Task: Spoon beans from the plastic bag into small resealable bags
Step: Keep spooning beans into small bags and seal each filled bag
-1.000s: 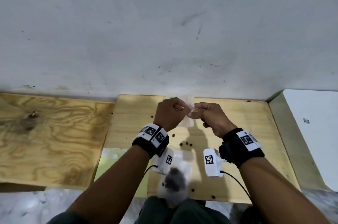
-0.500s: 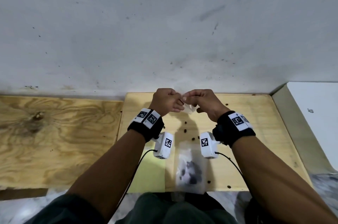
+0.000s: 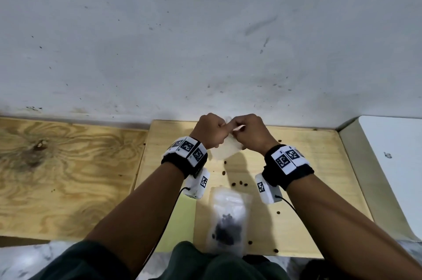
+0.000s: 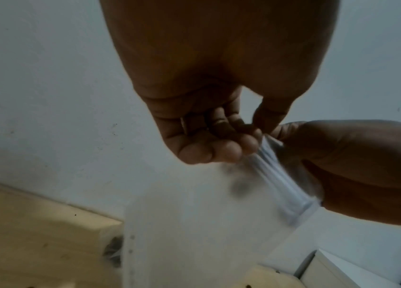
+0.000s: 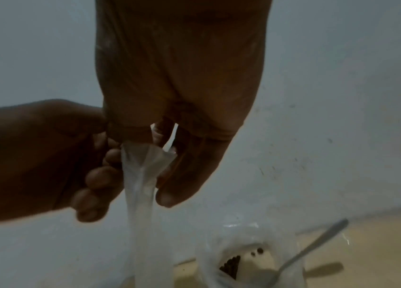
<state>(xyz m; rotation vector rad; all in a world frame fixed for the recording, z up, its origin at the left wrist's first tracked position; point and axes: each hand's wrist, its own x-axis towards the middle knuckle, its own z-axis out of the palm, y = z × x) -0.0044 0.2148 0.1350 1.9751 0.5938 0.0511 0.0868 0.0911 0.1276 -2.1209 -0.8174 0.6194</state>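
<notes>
Both hands are held together above the far edge of the tabletop [image 3: 308,165], and a small resealable bag [image 3: 225,149] is pinched between them at its top edge. Left hand [image 3: 211,130]: grip is closed on the bag's mouth, fingers curled, fingertips [image 4: 229,150] pressed to the seal strip. Right hand [image 3: 249,133]: grip is likewise closed on the bag, the plastic being bunched between thumb and fingers [image 5: 167,196] in the right wrist view. The two hands are touching each other at the knuckles.

The small bag hangs down from the pinch, clear of the wood. It looks translucent and nearly empty; contents cannot be told through the blur, though one or two dark smudges are seen behind the film in the left wrist view.

A second clear bag with beans [image 3: 228,215] is laid flat on the tabletop near the body, between the forearms, a dark heap of beans being visible inside. In the right wrist view an open plastic bag [image 5: 241,251] with dark beans [image 5: 230,265] in it is seen low on the wood, and a metal spoon [image 5: 317,245] is propped in it, handle pointing up and to the right.

Loose beans [image 3: 239,183] are scattered on the tabletop below the hands. A pale green sheet [image 3: 182,218] is partly covered by the left forearm. Tagged wristbands [image 3: 287,158] are worn on both wrists. A grey scuffed wall [image 3: 205,39] is directly behind the tabletop.
</notes>
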